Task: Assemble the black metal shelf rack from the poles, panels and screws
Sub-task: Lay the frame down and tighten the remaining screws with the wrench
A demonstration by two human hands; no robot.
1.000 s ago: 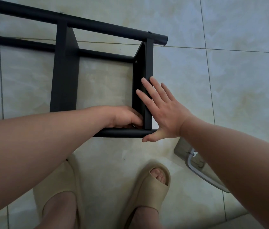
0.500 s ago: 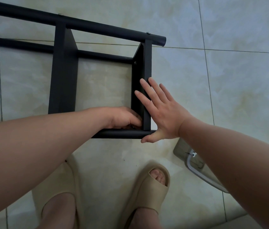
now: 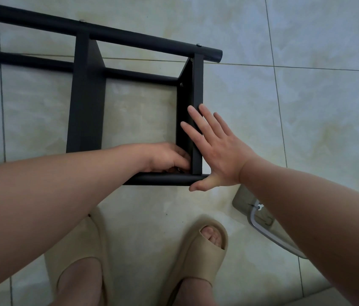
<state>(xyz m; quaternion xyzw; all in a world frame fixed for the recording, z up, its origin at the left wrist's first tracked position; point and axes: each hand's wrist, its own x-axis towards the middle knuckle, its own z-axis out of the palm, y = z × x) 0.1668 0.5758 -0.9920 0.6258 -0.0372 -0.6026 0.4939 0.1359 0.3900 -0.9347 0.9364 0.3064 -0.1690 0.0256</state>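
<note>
Your rack (image 3: 139, 75) lies on its side on the tiled floor (image 3: 306, 107), and it looks partly built. The far pole (image 3: 130, 38) already carries two panels, with a screw head (image 3: 199, 45) showing on it above the end panel (image 3: 197, 85) and another small fastener on that panel's inner face. The second panel (image 3: 86, 96) stands further left, and its near end runs under your left forearm, so you cannot tell whether it is fixed there. Your work now is the near corner, where the end panel meets the near pole (image 3: 163, 179). Your right hand (image 3: 218, 151) lies flat against the panel's outer face, fingers straight and spread, with the thumb hooked by the pole's end. Your left hand (image 3: 167, 157) sits inside the corner with its fingers curled tight at the joint; whether they pinch a screw is hidden. Judging by this, the corner is not yet fastened, and more of the rack runs out of view to the left. A clear bag (image 3: 242, 202) with a metal tool in it lies near your right forearm.
</note>
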